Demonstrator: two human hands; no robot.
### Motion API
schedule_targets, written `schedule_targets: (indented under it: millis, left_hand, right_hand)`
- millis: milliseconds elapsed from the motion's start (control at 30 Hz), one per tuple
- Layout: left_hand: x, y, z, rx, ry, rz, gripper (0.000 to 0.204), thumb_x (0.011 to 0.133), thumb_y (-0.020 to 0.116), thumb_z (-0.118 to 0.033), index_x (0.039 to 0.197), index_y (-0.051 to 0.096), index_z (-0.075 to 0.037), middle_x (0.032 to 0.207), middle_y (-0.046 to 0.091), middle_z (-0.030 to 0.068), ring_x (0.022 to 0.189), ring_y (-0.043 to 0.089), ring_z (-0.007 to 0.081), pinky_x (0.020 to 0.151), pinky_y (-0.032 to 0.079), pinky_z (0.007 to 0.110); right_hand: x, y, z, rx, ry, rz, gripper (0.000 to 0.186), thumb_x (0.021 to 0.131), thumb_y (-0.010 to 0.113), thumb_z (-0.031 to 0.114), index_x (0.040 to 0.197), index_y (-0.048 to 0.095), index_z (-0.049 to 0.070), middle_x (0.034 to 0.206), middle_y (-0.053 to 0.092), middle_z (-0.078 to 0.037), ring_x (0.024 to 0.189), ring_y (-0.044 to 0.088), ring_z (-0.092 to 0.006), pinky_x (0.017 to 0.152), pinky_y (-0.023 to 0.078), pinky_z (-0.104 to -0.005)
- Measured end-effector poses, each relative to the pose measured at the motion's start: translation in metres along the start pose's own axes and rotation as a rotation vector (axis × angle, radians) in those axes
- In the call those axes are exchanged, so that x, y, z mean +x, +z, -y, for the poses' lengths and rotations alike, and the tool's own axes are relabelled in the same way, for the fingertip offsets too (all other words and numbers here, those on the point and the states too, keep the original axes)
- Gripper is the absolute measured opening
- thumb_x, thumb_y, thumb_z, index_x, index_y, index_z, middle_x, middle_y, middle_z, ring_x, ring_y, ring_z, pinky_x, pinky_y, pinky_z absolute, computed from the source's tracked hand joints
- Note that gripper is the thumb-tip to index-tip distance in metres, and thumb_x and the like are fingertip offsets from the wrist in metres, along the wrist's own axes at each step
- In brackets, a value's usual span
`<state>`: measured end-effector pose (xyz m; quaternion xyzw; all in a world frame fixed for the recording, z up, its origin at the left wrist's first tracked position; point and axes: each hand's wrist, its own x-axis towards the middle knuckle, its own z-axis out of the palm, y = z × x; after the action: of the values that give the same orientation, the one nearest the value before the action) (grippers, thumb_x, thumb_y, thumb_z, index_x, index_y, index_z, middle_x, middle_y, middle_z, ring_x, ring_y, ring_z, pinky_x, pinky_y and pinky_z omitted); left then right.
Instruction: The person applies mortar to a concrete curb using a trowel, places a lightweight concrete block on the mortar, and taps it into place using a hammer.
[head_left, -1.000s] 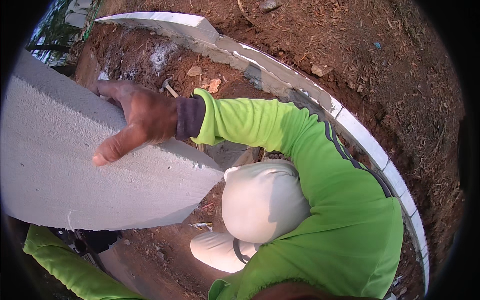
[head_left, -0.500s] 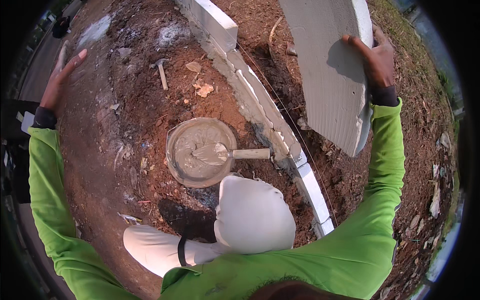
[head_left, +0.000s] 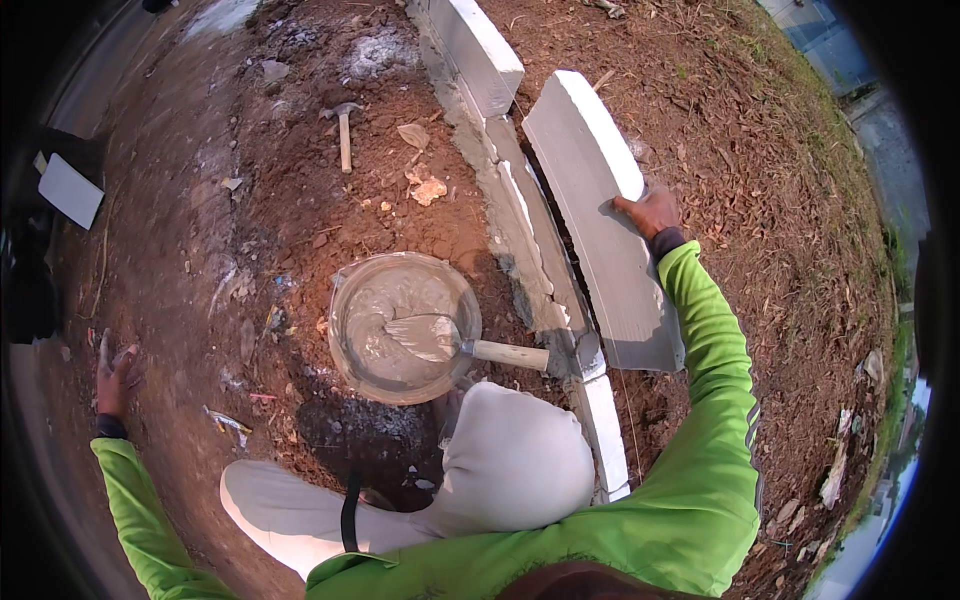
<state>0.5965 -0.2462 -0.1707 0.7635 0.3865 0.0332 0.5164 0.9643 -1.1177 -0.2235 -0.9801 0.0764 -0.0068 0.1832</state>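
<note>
My right hand (head_left: 650, 212) grips a large pale concrete block (head_left: 600, 230), thumb on its grey broad face and the other fingers hidden behind its white edge. The block stands tilted just right of the low wall's mortar-topped course (head_left: 530, 205), with a dark gap along its lower edge. Far out to the left, my left hand (head_left: 118, 380) is open above the soil, fingers apart and holding nothing. Before my knees stands a round bucket (head_left: 345, 345) of wet grey mortar. Across it lies a trowel (head_left: 510, 354), its blade in the mortar and its wooden handle toward the wall.
Another upright block (head_left: 475, 60) stands farther along the wall; low white blocks (head_left: 602, 425) form its near end. A thin string (head_left: 632, 430) runs beside the course. A hammer (head_left: 345, 140) lies on the soil. Dry leaves and stones cover the ground at right.
The block has come down and left, close to the wall, with my right hand still on it. My left hand has dropped from the upper left toward the lower left.
</note>
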Motion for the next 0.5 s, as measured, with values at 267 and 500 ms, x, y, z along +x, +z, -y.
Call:
schedule_targets:
  millis: [267, 500]
  left_hand:
    - [-0.034, -0.027, 0.071, 0.141, -0.047, -0.066, 0.074, 0.094, 0.072, -0.028, 0.158, 0.037, -0.013, 0.121, 0.063, 0.0077, 0.098, 0.064, 0.0180, 0.077, 0.055, 0.033]
    - [-0.059, -0.039, 0.097, 0.130, 0.057, -0.133, 0.053, 0.099, 0.067, -0.017, 0.148, 0.051, -0.005, 0.112, 0.068, 0.0034, 0.094, 0.066, 0.0129, 0.079, 0.053, 0.026]
  right_hand:
    - [0.012, 0.048, 0.049, -0.006, -0.089, 0.014, 0.073, 0.064, 0.084, 0.048, 0.117, 0.070, 0.000, 0.107, 0.074, -0.023, 0.099, 0.072, -0.0379, 0.091, 0.056, -0.0448]
    - [0.039, 0.085, 0.067, -0.041, -0.109, 0.034, 0.075, 0.067, 0.081, 0.052, 0.116, 0.068, -0.002, 0.108, 0.073, -0.025, 0.100, 0.071, -0.0397, 0.091, 0.055, -0.0463]
